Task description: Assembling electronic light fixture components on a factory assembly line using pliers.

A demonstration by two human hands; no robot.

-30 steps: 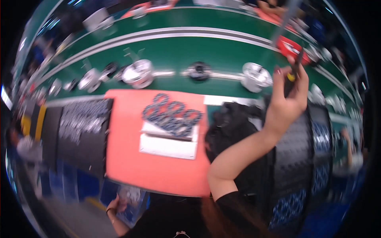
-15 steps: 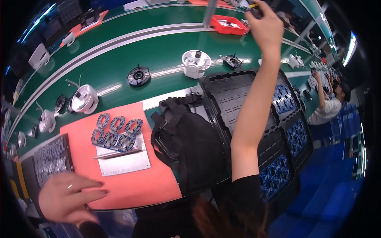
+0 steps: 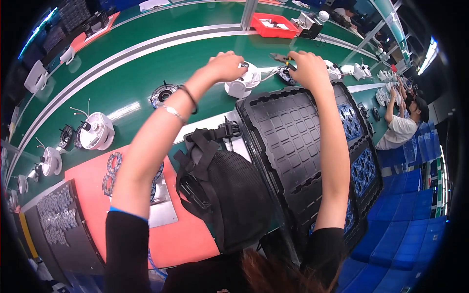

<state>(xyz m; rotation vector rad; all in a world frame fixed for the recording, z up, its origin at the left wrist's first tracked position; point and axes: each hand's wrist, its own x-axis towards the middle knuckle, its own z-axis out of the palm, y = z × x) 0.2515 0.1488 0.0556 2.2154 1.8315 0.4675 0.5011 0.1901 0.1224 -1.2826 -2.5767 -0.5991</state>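
Pliers with yellow-and-black handles (image 3: pixel 282 58) are in my right hand (image 3: pixel 309 68), their jaws pointing left above the green bench. My left hand (image 3: pixel 225 67) is closed at a white round housing (image 3: pixel 239 87), fingertips by the dark cylinder inside it. The fingers partly cover this housing. A pale wire runs from it toward a black ring-shaped part (image 3: pixel 287 75) beneath the pliers. Left of these lies another black ring part (image 3: pixel 163 94), partly behind my left forearm. My left arm hides much of the blue figure-eight boards (image 3: pixel 113 168) on their metal plate (image 3: pixel 165 215).
A black bag (image 3: pixel 234 195) lies between the pink mat (image 3: pixel 190 239) and black trays (image 3: pixel 288 141) holding blue boards. More white housings (image 3: pixel 97 132) line the green bench (image 3: pixel 122 63). A red bin (image 3: pixel 273 31) stands beyond the rail. Another person (image 3: pixel 403 122) works at far right.
My left hand has moved from the near left up to the white housing. My right hand has come down and nearer with the pliers. The view has shifted slightly.
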